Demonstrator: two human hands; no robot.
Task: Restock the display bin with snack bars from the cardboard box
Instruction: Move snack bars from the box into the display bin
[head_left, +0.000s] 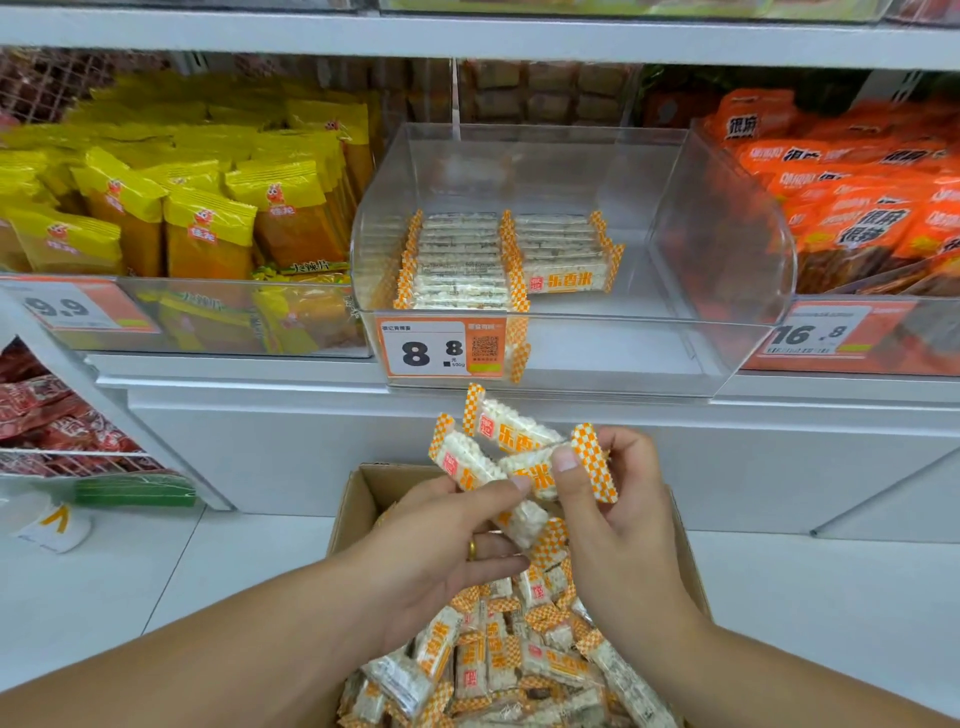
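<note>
Both hands hold a small bunch of white snack bars (506, 439) with orange checkered ends above the open cardboard box (358, 499). My left hand (441, 540) grips the lower bars between thumb and fingers. My right hand (618, 499) pinches the upper bars with its thumb on top. Many more bars (498, 660) lie loose in the box. Straight ahead on the shelf stands the clear display bin (649, 332), holding two neat rows of the same bars (462, 260) at its left; its right half is bare.
Yellow snack bags (208, 228) fill the bin to the left, orange bags (872, 208) the bin to the right. An 8.8 price tag (441, 348) is on the clear bin's front. A lower rack with red packets (47, 410) stands at far left.
</note>
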